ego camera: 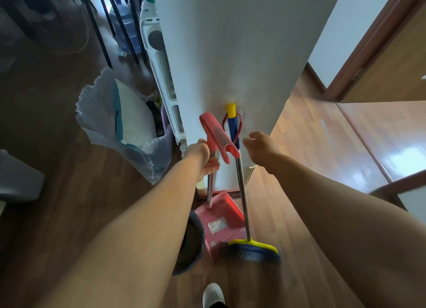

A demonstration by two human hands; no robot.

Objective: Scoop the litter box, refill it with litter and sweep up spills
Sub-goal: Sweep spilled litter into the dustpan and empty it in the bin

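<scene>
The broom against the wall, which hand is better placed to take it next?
Right. The right hand hovers open beside the broom, holding nothing, while the left hand is busy gripping the dustpan by its shaft.

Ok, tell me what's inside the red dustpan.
A whitish patch, scrap or sticker I cannot tell, lies on the dustpan floor. The broom head covers its front corner, so anything there is hidden.

Two hands, left hand point(204, 156) and right hand point(259, 146), one dustpan point(221, 219), one broom point(253, 252), one bag-lined bin point(94, 116) far left, one dark bucket point(193, 238), one shoe point(213, 295)
</scene>
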